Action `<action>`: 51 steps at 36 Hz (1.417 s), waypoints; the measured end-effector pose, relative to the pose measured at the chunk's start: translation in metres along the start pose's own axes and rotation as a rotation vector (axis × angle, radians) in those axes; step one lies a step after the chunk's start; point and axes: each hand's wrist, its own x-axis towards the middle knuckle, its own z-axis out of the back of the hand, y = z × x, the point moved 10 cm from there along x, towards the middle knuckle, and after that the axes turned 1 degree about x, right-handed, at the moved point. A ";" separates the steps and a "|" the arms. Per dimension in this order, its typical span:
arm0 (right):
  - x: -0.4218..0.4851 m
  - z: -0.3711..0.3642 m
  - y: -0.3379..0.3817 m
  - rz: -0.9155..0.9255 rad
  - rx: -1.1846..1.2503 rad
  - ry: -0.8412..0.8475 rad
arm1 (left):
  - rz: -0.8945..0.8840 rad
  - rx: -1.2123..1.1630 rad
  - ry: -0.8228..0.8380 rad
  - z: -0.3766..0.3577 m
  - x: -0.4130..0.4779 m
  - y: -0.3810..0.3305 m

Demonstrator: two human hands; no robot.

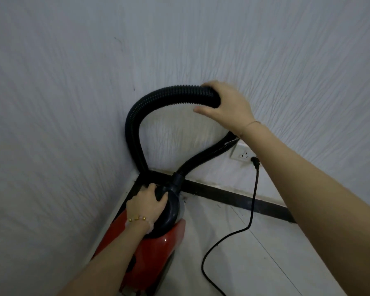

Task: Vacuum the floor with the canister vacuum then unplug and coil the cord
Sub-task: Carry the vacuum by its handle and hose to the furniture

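A red canister vacuum (156,255) with a black front cap stands in the corner of the room. My left hand (146,205) grips the black cap at its left side. A ribbed black hose (137,116) loops up from the cap and arches to the right. My right hand (226,103) is closed over the top of that loop, near the wall. The black cord (251,212) runs from a plug (255,161) in the white wall socket (241,153) down across the floor. The hose's lower stretch passes behind my right wrist.
Textured white walls meet in the corner just behind the vacuum. A dark baseboard (233,196) runs along the foot of both walls. Pale floor tiles (276,263) spread to the right of the vacuum, crossed by the cord.
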 end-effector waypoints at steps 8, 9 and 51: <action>-0.034 -0.031 0.026 -0.093 -0.059 0.514 | 0.123 -0.146 0.245 -0.017 -0.018 0.015; -0.045 -0.039 0.029 -0.124 -0.009 0.611 | 0.152 -0.231 0.299 -0.021 -0.023 0.018; -0.361 0.538 0.177 -1.259 0.813 -0.299 | -0.243 0.001 0.838 0.448 -0.275 -0.213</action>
